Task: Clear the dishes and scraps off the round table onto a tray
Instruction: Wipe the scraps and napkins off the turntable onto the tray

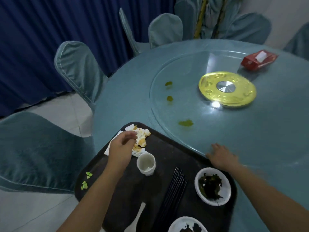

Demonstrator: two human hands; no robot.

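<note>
A dark tray [168, 148] lies on the near edge of the round teal table [127, 101]. On it are a crumpled napkin with orange food scraps [142, 139], a white cup [146, 163], black chopsticks [173, 191], a white spoon [137, 215], two white bowls with dark leftovers [212, 185] [187, 225] and green scraps [86, 180]. My left hand [122, 144] hovers over the napkin, fingers curled, and whether it grips the napkin is unclear. My right hand [222, 156] rests flat on the table beside the tray, fingers apart. Three green scraps [186, 123] [169, 98] [168, 83] lie on the glass turntable [160, 77].
A gold disc with a silver hub [227, 89] marks the turntable's centre. A red packet [259, 59] lies at the far right. Teal-covered chairs [78, 67] [33, 148] ring the table, with blue curtains behind them.
</note>
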